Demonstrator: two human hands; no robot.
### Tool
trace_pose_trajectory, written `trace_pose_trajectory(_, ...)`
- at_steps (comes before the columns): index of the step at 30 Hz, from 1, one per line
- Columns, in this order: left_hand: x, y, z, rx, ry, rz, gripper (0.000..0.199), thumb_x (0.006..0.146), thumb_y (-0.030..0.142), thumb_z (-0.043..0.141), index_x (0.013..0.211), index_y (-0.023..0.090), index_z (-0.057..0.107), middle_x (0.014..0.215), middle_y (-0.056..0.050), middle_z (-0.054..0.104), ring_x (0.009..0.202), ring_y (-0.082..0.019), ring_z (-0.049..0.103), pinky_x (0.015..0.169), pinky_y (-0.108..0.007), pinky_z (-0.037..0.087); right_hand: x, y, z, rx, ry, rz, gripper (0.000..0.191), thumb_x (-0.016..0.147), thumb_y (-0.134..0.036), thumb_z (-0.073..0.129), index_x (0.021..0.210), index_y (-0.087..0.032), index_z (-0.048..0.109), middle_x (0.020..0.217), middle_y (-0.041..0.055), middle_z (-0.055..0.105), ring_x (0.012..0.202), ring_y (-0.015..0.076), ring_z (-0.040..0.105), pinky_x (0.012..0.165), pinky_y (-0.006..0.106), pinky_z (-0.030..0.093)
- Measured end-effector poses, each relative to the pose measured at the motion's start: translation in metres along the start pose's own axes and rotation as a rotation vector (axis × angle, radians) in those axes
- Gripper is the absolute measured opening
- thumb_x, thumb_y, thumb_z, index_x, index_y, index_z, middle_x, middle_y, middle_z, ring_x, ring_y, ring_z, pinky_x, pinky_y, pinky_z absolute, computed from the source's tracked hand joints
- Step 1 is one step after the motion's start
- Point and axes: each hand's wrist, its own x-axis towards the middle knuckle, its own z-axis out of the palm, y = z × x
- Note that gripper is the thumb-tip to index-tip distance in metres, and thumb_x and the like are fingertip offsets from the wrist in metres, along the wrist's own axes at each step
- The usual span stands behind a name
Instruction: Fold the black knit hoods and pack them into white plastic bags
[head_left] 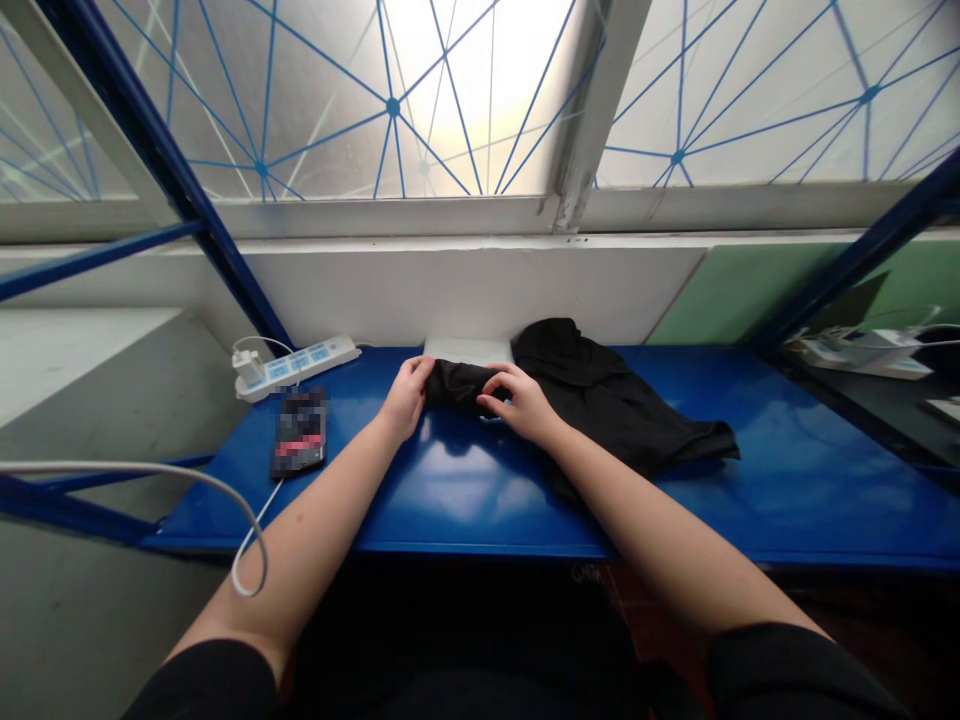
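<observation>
A black cloth bundle (pixel 455 386), rolled or folded into a short thick shape, is held just above the blue tabletop. My left hand (pixel 407 400) grips its left end, with the fingers behind and the thumb hidden from clear view. Curled round the right end is my right hand (pixel 523 402), its thumb and fingers pinching the cloth. To the right lies a larger black garment (pixel 600 395), spread loosely and wrinkled. Behind the bundle a flat white object (pixel 469 351) shows in part; its kind is unclear.
A white power strip (pixel 300 366) with a plugged-in charger stands at the back left. Nearer lies a phone (pixel 300 435) with a white cable (pixel 251 515). Blue metal posts (pixel 236 275) frame the blue table (pixel 480 510). A white wall and windows rise behind.
</observation>
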Motion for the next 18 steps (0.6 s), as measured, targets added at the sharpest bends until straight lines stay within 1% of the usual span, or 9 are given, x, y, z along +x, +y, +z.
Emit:
trace_pose_trajectory(2, -0.0053, 0.0001, 0.0031, 0.058, -0.121, -0.023, 0.056, 0.073, 0.041, 0.085, 0.118, 0.022, 0.058, 0.110, -0.006, 0.068, 0.098, -0.020, 0.066, 0.082, -0.029, 0.052, 0.0005, 0.0006, -0.0013, -0.006, -0.002, -0.010, 0.013, 0.082, -0.034, 0.073, 0.085, -0.023, 0.067, 0.117, 0.0099, 0.064, 0.114, 0.0280, 0.061, 0.103, 0.045, 0.046)
trace_pose_trajectory(4, -0.0085, -0.0004, 0.0051, 0.118, -0.199, -0.059, 0.062, 0.068, 0.038, 0.089, 0.119, 0.022, 0.059, 0.113, -0.008, 0.068, 0.100, -0.023, 0.066, 0.083, -0.032, 0.054, 0.0002, 0.0005, -0.0022, -0.011, -0.012, -0.009, 0.019, 0.080, -0.035, 0.075, 0.091, -0.024, 0.065, 0.117, 0.0097, 0.063, 0.114, 0.0280, 0.060, 0.103, 0.045, 0.046)
trace_pose_trajectory(6, -0.0081, -0.0014, 0.0055, 0.134, -0.191, -0.070, 0.056, 0.070, 0.039, 0.088, 0.116, 0.021, 0.060, 0.110, -0.009, 0.068, 0.095, -0.023, 0.067, 0.077, -0.032, 0.055, -0.0008, -0.0002, -0.0027, -0.012, -0.038, 0.000, 0.036, 0.074, -0.040, 0.082, 0.100, -0.024, 0.063, 0.121, 0.0100, 0.061, 0.116, 0.0287, 0.059, 0.105, 0.046, 0.044)
trace_pose_trajectory(8, -0.0050, -0.0028, 0.0047, 0.117, -0.150, -0.090, 0.048, 0.078, 0.047, 0.081, 0.112, 0.020, 0.062, 0.103, -0.009, 0.070, 0.084, -0.021, 0.068, 0.067, -0.030, 0.056, -0.0019, -0.0012, -0.0025, -0.021, -0.071, 0.012, 0.059, 0.061, -0.043, 0.090, 0.110, -0.024, 0.062, 0.131, 0.0121, 0.056, 0.124, 0.0312, 0.054, 0.110, 0.047, 0.041)
trace_pose_trajectory(9, -0.0032, -0.0036, 0.0041, 0.114, -0.148, -0.127, 0.047, 0.082, 0.053, 0.075, 0.111, 0.019, 0.062, 0.097, -0.010, 0.070, 0.076, -0.020, 0.068, 0.061, -0.029, 0.054, -0.0021, -0.0016, -0.0023, -0.030, -0.078, 0.019, 0.064, 0.057, -0.042, 0.092, 0.111, -0.023, 0.063, 0.135, 0.0133, 0.053, 0.127, 0.0327, 0.052, 0.112, 0.048, 0.039)
trace_pose_trajectory(11, -0.0007, -0.0048, 0.0025, 0.133, -0.160, -0.225, 0.054, 0.086, 0.065, 0.063, 0.110, 0.017, 0.063, 0.084, -0.011, 0.069, 0.062, -0.019, 0.065, 0.051, -0.027, 0.049, -0.0019, -0.0025, -0.0019, -0.032, -0.071, 0.042, 0.054, 0.062, -0.040, 0.089, 0.107, -0.022, 0.066, 0.134, 0.0137, 0.055, 0.127, 0.0336, 0.051, 0.113, 0.048, 0.037)
trace_pose_trajectory(13, -0.0007, -0.0055, 0.0011, 0.174, -0.180, -0.259, 0.063, 0.085, 0.074, 0.057, 0.110, 0.016, 0.063, 0.077, -0.010, 0.068, 0.054, -0.018, 0.062, 0.047, -0.027, 0.046, -0.0007, -0.0029, -0.0021, 0.002, -0.048, 0.102, 0.031, 0.076, -0.040, 0.078, 0.099, -0.022, 0.068, 0.117, 0.0110, 0.064, 0.114, 0.0312, 0.058, 0.107, 0.047, 0.042)
trace_pose_trajectory(15, -0.0026, -0.0052, 0.0000, 0.224, -0.205, -0.175, 0.065, 0.079, 0.072, 0.067, 0.112, 0.017, 0.064, 0.080, -0.008, 0.069, 0.057, -0.017, 0.063, 0.052, -0.026, 0.047, 0.0011, -0.0025, -0.0028, 0.074, 0.000, 0.193, 0.023, 0.085, -0.044, 0.067, 0.092, -0.022, 0.068, 0.095, 0.0070, 0.068, 0.095, 0.0277, 0.063, 0.096, 0.044, 0.048)
trace_pose_trajectory(18, -0.0056, -0.0029, -0.0009, 0.242, -0.253, -0.009, 0.060, 0.067, 0.052, 0.088, 0.111, 0.016, 0.069, 0.095, -0.009, 0.073, 0.081, -0.021, 0.069, 0.074, -0.029, 0.054, 0.0039, 0.0009, -0.0039, 0.307, 0.107, 0.340, 0.034, 0.086, -0.056, 0.062, 0.088, -0.023, 0.063, 0.083, 0.0036, 0.066, 0.081, 0.0236, 0.062, 0.078, 0.037, 0.052)
